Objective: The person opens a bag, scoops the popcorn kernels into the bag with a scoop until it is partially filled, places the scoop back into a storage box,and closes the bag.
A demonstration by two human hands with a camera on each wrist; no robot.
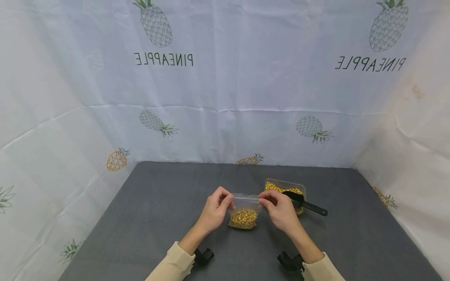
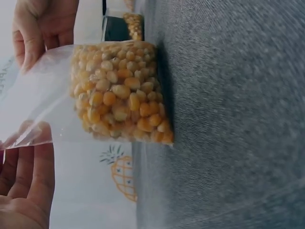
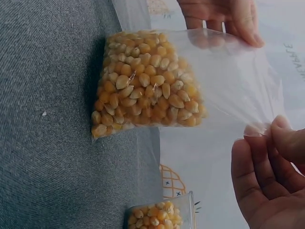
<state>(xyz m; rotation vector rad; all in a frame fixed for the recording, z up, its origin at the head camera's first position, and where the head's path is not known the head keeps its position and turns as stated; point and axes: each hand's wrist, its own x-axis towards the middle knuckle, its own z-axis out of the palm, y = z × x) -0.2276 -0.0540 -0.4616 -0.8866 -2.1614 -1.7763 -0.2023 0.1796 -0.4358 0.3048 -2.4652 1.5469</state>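
Left hand (image 1: pixel 215 207): forearm in a cream sleeve, reaching from the near edge toward the middle of the worktop (image 1: pixel 147 218); fingers curled, pinching the left top corner of the bag (image 1: pixel 243 212).

Right hand (image 1: pixel 279 208): forearm likewise sleeved, coming in from the near right; fingertips pinching the right top corner of the same bag.

Bag: small, clear plastic, held upright between the two hands, its top edge stretched taut from one pinch to the other. Its bottom rests on the worktop, near the middle. Lower half packed with corn kernels (image 3: pixel 147 88), yellow to orange, dry; upper half transparent and flat.

Container (image 1: pixel 285 187): clear plastic tub, just to the far right of the right hand, holding more of the same kernels.

Scoop (image 1: pixel 304 201): black, bowl lying in the container, handle pointing right over the rim.

Worktop: dark grey, cloth-like surface.

Backdrop (image 1: pixel 225 78): white sheet printed with pineapples and mirrored lettering, enclosing the far side and both flanks.
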